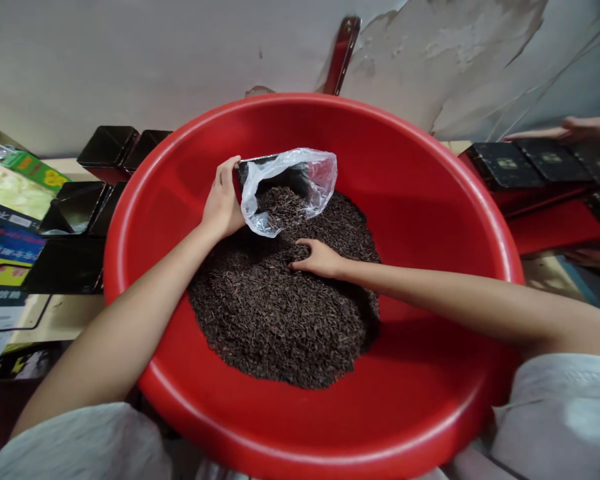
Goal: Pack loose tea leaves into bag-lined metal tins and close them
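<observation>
A big red plastic basin [430,200] fills the view, with a heap of dark loose tea leaves [280,313] in its middle. My left hand [223,203] is closed on the edge of a black tin lined with a clear plastic bag [293,177], which lies tilted on the far side of the heap with leaves inside it. My right hand [319,258] rests on the leaves just in front of the bag's mouth, fingers curled into the tea.
Open black tins [107,147] stand at the left by printed packets [10,247]. At the right, lidded black tins [505,167] lie on a red surface, where another person's hands [580,127] reach. A peeling wall is behind.
</observation>
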`<state>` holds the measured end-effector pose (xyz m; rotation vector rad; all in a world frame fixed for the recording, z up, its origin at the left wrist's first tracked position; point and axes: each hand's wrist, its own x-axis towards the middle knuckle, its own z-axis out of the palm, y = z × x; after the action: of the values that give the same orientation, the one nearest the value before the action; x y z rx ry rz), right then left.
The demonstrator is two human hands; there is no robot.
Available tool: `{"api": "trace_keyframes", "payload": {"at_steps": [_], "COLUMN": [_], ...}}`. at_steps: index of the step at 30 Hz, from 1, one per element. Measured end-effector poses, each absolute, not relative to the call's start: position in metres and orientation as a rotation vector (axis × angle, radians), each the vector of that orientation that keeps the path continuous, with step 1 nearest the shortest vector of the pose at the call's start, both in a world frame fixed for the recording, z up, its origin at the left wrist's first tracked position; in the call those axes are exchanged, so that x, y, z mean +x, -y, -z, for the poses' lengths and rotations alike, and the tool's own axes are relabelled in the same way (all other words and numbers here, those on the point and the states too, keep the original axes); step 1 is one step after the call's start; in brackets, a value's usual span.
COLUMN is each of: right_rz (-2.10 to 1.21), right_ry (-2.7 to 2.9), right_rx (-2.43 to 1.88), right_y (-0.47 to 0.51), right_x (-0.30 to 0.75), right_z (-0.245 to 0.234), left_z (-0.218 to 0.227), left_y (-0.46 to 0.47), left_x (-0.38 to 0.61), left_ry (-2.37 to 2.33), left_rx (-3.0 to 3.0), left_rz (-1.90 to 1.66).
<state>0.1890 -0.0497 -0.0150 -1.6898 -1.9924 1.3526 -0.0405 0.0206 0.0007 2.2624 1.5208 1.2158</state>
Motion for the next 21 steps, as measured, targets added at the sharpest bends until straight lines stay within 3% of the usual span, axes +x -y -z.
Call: {"api": "trace_keyframes", "payload": {"at_steps": [6, 10, 15, 21], "right_rz": [-1.918, -2.047, -1.755, -1.425], "right_ry": [1.249, 1.289, 1.542, 1.478], "right_rx": [-1.6, -1.395, -1.157, -1.179], "right_y": [0.063, 0.058, 0.023, -0.024], "right_x": [0.191, 0.198, 0.186, 0.138], "right_z": [-0.026, -0.064, -0.09, -0.081], "left_z": [0.0, -0.001, 0.0, 0.0], "left_y": [-0.022, -0.022, -0.022, -0.023], "left_x": [-0.041, -0.041, -0.044, -0.048], "left_ry": [-1.509, -1.484, -1.467, -1.463], "left_rx": [2.265, 2.224, 2.196, 2.181], "left_rz": [-1.2, -1.218, -1.25, -1.235]}}
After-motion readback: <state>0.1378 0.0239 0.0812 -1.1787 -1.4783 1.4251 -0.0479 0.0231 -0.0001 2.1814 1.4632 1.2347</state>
